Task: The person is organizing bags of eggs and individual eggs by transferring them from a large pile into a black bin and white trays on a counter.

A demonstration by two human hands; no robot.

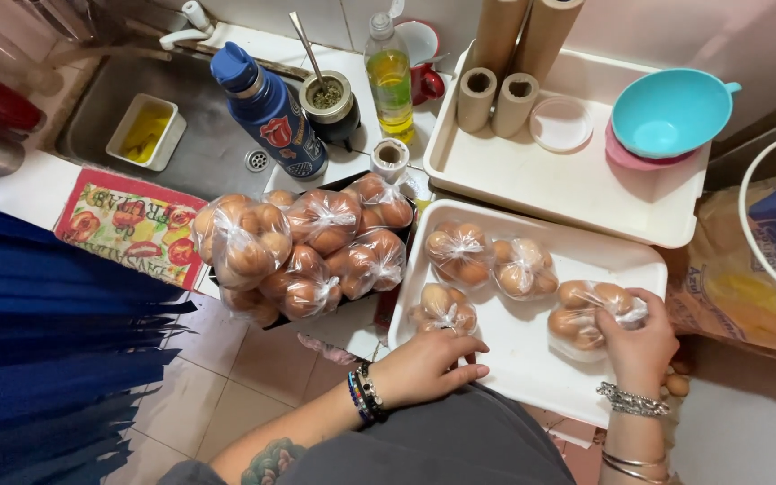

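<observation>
A white tray (532, 359) lies in front of me with several clear plastic bags of brown eggs on it. My left hand (428, 366) rests on the tray's near edge, its fingers touching the knotted bag of eggs (445, 308) at the tray's left. My right hand (638, 339) grips the tied top of another bag of eggs (581, 316) at the tray's right. Two more egg bags (458, 252) (523, 268) lie at the tray's far side. Left of the tray, a pile of egg bags (307, 247) fills a dark container.
A second white tray (532, 180) behind holds cardboard tubes (494, 97), a lid and a turquoise bowl (669, 112). A blue flask (267, 112), a cup with a metal straw, an oil bottle (390, 76) and a sink (208, 135) lie beyond. Paper sacks stand at right.
</observation>
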